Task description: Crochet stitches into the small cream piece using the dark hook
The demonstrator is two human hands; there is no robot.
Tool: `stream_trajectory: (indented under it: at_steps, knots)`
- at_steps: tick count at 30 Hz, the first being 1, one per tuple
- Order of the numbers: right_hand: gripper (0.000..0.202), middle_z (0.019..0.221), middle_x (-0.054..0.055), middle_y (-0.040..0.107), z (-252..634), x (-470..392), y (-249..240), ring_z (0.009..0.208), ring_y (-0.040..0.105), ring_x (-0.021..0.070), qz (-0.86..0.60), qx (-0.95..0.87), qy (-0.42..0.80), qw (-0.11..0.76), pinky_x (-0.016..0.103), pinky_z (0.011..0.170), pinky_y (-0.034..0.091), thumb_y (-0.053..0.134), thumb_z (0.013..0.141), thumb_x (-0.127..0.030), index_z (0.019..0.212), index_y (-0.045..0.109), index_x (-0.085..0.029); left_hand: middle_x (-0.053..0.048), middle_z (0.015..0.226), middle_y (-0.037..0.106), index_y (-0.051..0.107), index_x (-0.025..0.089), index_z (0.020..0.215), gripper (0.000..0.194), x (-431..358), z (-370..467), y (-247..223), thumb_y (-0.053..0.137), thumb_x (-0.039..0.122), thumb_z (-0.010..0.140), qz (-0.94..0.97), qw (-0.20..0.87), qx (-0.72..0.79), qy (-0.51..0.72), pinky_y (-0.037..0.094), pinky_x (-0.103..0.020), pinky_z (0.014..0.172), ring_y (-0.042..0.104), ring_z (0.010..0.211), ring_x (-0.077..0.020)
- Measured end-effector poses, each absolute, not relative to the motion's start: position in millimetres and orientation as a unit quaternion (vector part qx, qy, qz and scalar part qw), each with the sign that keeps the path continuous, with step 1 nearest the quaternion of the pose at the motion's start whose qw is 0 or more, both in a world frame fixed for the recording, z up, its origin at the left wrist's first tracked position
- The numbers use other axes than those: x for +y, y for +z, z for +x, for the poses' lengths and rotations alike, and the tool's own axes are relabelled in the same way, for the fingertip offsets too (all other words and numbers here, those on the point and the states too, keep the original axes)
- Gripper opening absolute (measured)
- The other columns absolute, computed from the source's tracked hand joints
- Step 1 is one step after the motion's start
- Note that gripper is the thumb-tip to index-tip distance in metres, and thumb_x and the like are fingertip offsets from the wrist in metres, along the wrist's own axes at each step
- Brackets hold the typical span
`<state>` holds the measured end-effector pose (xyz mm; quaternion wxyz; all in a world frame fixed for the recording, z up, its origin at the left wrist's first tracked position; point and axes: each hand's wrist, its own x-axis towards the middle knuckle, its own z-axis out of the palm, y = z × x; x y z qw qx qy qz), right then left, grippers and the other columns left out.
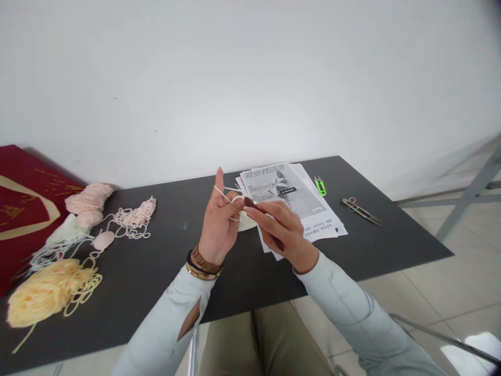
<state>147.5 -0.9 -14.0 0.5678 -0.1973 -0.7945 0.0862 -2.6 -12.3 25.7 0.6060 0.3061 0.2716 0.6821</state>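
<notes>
Before you, a plain pale wall (250,78) rises behind a dark, flat surface (156,292), with a tiled floor (442,282) showing at the right. A deep red bag (39,180) with a cream handle stands at your far left. Beside it lie a fluffy yellow yarn bundle (47,292), soft pink yarn (88,201) in rounded wads with loose curls trailing right, and stringy white yarn (64,235). Smooth printed sheets (313,209) overlap in a fanned stack beyond your right hand (279,227). Your cream yarn (230,197) is at mid-surface, looped over the raised index finger of your left hand (221,222); that hand's other fingers pinch it narrowly. Your right fingers close around a dark brown piece (249,202), mostly hidden, right at the yarn. Metal scissors (362,211) lie near the right edge, green snips (320,185) nearer the sheets. Open room stretches left of your hands and along the front edge.
</notes>
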Motion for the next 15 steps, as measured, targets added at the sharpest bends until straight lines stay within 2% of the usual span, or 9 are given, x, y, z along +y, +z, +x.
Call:
stream_trajectory:
  at_steps: [3,7,11,15]
  knots:
    - [0.043,0.11,0.006,0.074,150,0,-9,0.096,0.07,0.0219,-0.182,-0.777,0.127,0.589,0.039,0.081,0.059,0.057,0.088,-0.011,0.123,0.067,-0.035,0.011,0.059,0.05,0.024,0.026,0.154,0.103,-12,-9,30,0.076,0.004,0.068,0.334,0.631,0.268,0.647,0.04,-0.015,0.055,0.046,0.05,-0.0041]
    - [0.029,0.099,0.003,0.075,141,-3,0,0.087,0.07,0.0189,-0.217,-0.645,0.311,0.663,0.034,0.074,0.061,0.067,0.085,-0.015,0.103,0.076,-0.035,0.01,0.063,0.054,0.021,0.031,0.155,0.104,-12,-13,35,0.074,0.004,0.069,0.362,0.641,0.255,0.627,0.045,-0.019,0.061,0.05,0.054,-0.0056]
    - [0.014,0.091,0.002,0.075,134,-3,1,0.078,0.069,0.0167,-0.224,-0.54,0.451,0.674,0.029,0.059,0.062,0.073,0.081,-0.023,0.091,0.079,-0.031,0.01,0.063,0.053,0.02,0.031,0.155,0.104,-13,-13,37,0.075,0.006,0.07,0.36,0.632,0.253,0.637,0.046,-0.02,0.062,0.053,0.057,-0.0068]
    - [0.012,0.085,0.0,0.075,136,0,1,0.072,0.07,0.013,-0.206,-0.483,0.513,0.679,0.023,0.058,0.062,0.076,0.079,-0.025,0.089,0.079,-0.03,0.01,0.063,0.051,0.023,0.031,0.154,0.102,-13,-13,37,0.075,0.006,0.07,0.372,0.618,0.24,0.649,0.046,-0.021,0.063,0.054,0.059,-0.0071]
